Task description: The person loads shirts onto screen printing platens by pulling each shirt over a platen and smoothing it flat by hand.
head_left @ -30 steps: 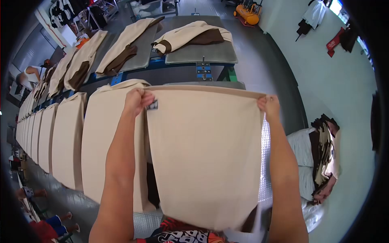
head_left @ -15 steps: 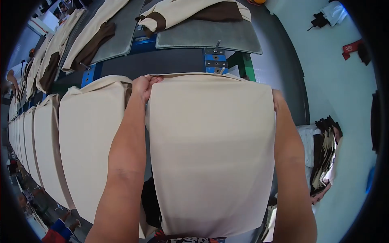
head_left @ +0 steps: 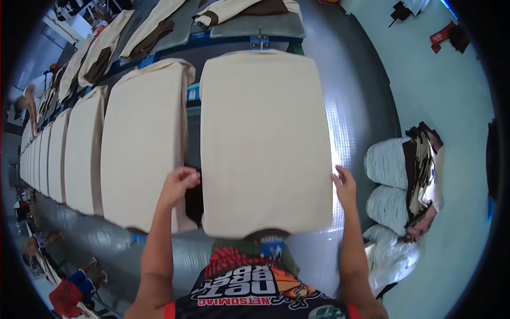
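A cream garment (head_left: pixel 265 143) lies smooth and flat over a board right in front of me, with a dark brown curved edge at its near end. Just off its left side, my left hand (head_left: pixel 183 183) hovers with fingers loosely bent and nothing visible in them. My right hand (head_left: pixel 345 183) is by the right side, thumb and fingers apart, close to the cloth; whether it touches cannot be made out. To the left, another cream garment (head_left: pixel 143 138) covers the neighbouring board, its far end bunched.
More covered boards (head_left: pixel 82 154) run off to the left. Across the blue frame (head_left: pixel 260 42), cream and brown garments (head_left: pixel 247 10) lie on grey boards. White wrapped bundles (head_left: pixel 387 165) and a stack of folded garments (head_left: pixel 425 181) are at right. A person in red (head_left: pixel 69 295) is at lower left.
Both hands have let go of the garment's far end and come back toward me along its sides. The cloth now lies flat along the board. My view has drawn back.
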{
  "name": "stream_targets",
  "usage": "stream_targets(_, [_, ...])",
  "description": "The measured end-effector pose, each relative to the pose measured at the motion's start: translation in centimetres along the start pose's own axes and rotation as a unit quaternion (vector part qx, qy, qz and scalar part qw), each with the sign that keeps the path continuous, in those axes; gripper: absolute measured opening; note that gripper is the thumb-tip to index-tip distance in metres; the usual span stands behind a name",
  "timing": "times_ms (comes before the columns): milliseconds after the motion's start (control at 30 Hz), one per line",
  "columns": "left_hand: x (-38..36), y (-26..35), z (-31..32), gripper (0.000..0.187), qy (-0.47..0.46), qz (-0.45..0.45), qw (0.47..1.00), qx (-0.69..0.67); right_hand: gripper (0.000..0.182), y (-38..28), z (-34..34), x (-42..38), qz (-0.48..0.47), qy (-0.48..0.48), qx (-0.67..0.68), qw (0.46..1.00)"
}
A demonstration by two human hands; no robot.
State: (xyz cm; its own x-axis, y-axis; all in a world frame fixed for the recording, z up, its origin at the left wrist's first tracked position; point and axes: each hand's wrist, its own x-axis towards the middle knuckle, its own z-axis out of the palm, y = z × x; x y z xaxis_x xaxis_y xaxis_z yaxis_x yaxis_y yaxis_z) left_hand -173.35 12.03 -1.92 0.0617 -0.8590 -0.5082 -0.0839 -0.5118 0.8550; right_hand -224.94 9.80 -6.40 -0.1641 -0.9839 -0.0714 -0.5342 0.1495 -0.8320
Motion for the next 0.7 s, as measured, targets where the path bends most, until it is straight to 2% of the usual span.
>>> stream_targets(33, [-4.2, -1.9, 0.4, 0.016, 0.013, -0.03, 0.998, -0.05, 0.031, 1.6, -0.7, -5.0, 0.011, 0.023, -0.001, 1.0])
stream_targets(100, [-11.1, -5.4, 1.1, 0.014, 0.031, -0.111, 0.989, -0.094, 0.029, 4.3, -1.6, -12.9, 0.09, 0.088, 0.034, 0.991])
stream_targets(167, [-15.5, -8.5, 1.8, 0.02, -0.02, -0.205, 0.976, -0.063, 0.027, 5.5, -1.8, -17.8, 0.231, 0.136, 0.141, 0.953])
stream_targets(200, [-16.0, -9.2, 2.5, 0.02, -0.018, -0.197, 0.978, -0.064, 0.029, 7.0, -1.3, -18.9, 0.25, 0.116, 0.185, 0.943])
stream_targets(233, [-16.4, -9.9, 3.4, 0.026, -0.034, -0.23, 0.966, -0.11, 0.037, 5.9, -1.7, -19.1, 0.344, 0.014, 0.214, 0.914])
stream_targets(267, [-16.7, -10.9, 4.3, 0.033, -0.05, -0.266, 0.95, -0.155, 0.042, 4.8, -1.2, -19.0, 0.349, -0.035, 0.278, 0.894])
stream_targets(367, [-13.9, -15.6, 6.8, 0.049, -0.039, -0.173, 0.903, -0.392, 0.063, 3.0, 1.1, -16.9, 0.345, -0.135, 0.469, 0.802])
stream_targets(400, [-13.0, -15.8, 7.9, 0.051, -0.043, -0.143, 0.88, -0.451, 0.063, 2.5, 1.6, -16.2, 0.343, -0.135, 0.47, 0.802])
stream_targets(433, [-12.8, -15.5, 8.9, 0.051, -0.044, -0.14, 0.88, -0.451, 0.063, 2.1, 2.0, -15.6, 0.333, -0.154, 0.548, 0.751])
stream_targets(467, [-12.6, -14.9, 10.0, 0.052, -0.023, -0.089, 0.867, -0.49, 0.063, 1.8, 2.3, -15.4, 0.319, -0.172, 0.622, 0.694])
stream_targets(500, [-12.2, -14.6, 10.6, 0.053, -0.004, -0.036, 0.849, -0.526, 0.063, 1.8, 2.7, -15.5, 0.314, -0.173, 0.622, 0.696])
stream_targets(533, [-12.1, -14.3, 10.7, 0.053, -0.007, -0.032, 0.848, -0.529, 0.058, 1.8, 3.1, -15.4, 0.327, -0.122, 0.602, 0.718])
stream_targets(567, [-12.1, -14.1, 10.7, 0.052, -0.008, -0.04, 0.852, -0.522, 0.054, 2.0, 3.1, -15.4, 0.34, -0.072, 0.579, 0.737])
stream_targets(600, [-12.3, -14.3, 10.5, 0.051, -0.008, -0.049, 0.856, -0.514, 0.054, 2.2, 2.6, -15.6, 0.338, -0.074, 0.577, 0.74])
stream_targets(667, [-13.3, -14.9, 9.9, 0.05, -0.004, -0.058, 0.86, -0.507, 0.043, 2.7, 1.9, -16.2, 0.331, -0.016, 0.483, 0.81])
stream_targets(700, [-13.8, -15.1, 9.5, 0.046, 0.033, -0.063, 0.872, -0.484, 0.043, 2.3, 1.6, -16.4, 0.329, -0.018, 0.485, 0.81])
